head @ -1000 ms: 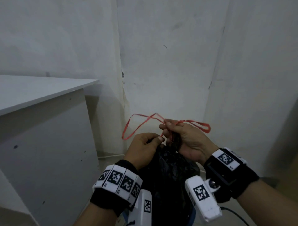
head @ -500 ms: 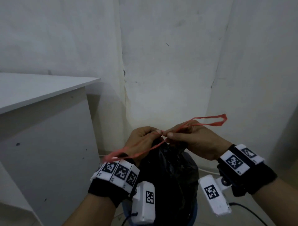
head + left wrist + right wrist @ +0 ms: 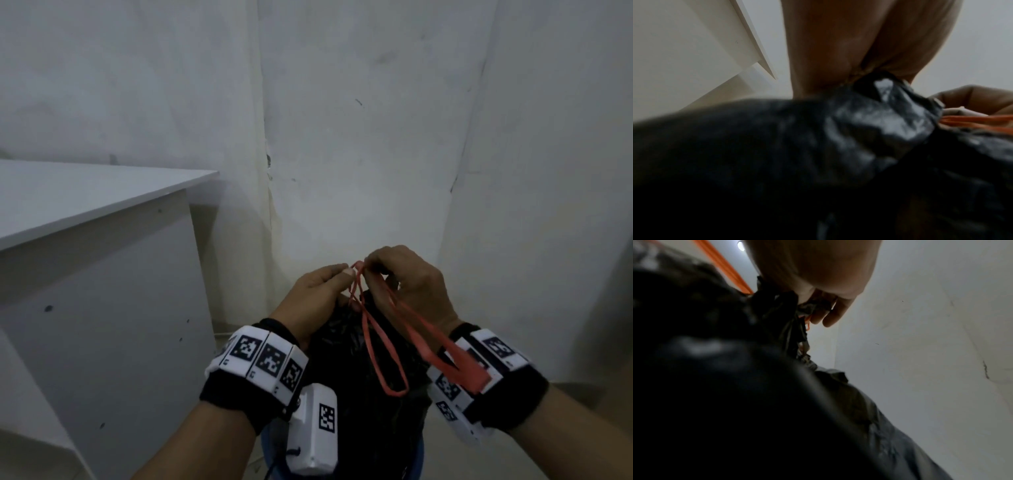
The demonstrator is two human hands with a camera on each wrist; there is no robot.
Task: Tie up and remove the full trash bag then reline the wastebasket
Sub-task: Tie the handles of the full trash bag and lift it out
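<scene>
A full black trash bag [image 3: 352, 370] stands in a blue wastebasket [image 3: 418, 462] below my hands, its gathered neck [image 3: 890, 104] bunched between them. Red drawstring loops [image 3: 383, 342] run from the neck and hang toward me, one draped over my right wrist band. My left hand [image 3: 320, 291] pinches the drawstring at the neck with thumb and forefinger. My right hand [image 3: 404, 277] grips the drawstring and the bag's neck from the other side, fingers curled. The bag [image 3: 735, 386] fills most of both wrist views; the orange-red string [image 3: 723, 269] shows beside my right hand.
A white desk [image 3: 85, 205] with a solid side panel stands close on the left. Bare white walls [image 3: 359, 137] meet in a corner just behind the wastebasket. A thin cable [image 3: 222, 334] runs along the floor by the wall.
The drawstring loops, stretched out left and right half a second ago, now hang down toward me over the bag and my right wrist. Both hands have drawn together at the bag's neck.
</scene>
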